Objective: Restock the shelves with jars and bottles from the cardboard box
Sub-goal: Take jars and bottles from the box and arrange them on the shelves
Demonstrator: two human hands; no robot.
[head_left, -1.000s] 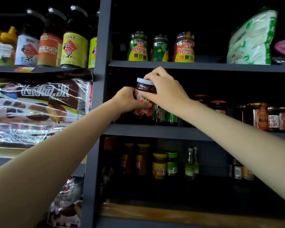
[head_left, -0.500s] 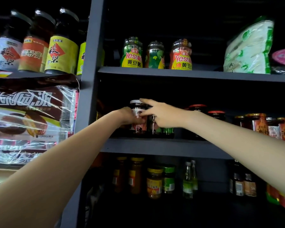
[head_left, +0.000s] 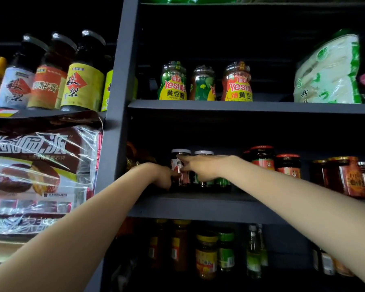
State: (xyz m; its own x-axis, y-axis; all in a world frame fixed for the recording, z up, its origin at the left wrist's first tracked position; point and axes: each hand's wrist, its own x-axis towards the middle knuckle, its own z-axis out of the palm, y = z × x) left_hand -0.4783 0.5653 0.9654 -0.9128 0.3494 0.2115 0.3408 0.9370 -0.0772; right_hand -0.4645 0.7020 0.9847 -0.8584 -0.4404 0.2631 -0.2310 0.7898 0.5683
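Observation:
A dark sauce jar [head_left: 180,152] with a white lid stands on the middle shelf [head_left: 198,206], at its left end. My left hand [head_left: 163,175] curls against the jar's lower left side. My right hand [head_left: 202,167] reaches in from the right, its forefinger lying across the jar's shoulder and its thumb below, so the jar sits between them. A second white-lidded jar [head_left: 203,153] stands just right of it, partly hidden behind my right hand. Small green bottles [head_left: 221,182] show under my right wrist. The cardboard box is out of view.
Red-lidded chili jars [head_left: 261,157] fill the right of the same shelf. Soybean paste jars [head_left: 173,83] and a green-white bag [head_left: 329,70] stand on the shelf above, with more jars and bottles [head_left: 207,256] below. Left of the upright [head_left: 114,102] are dark bottles [head_left: 82,81] and wrapped snack packs [head_left: 40,165].
The jar, held up near the upper shelf a second ago, has come down and gone deeper onto the middle shelf. Both hands followed it in. The camera tilted upward.

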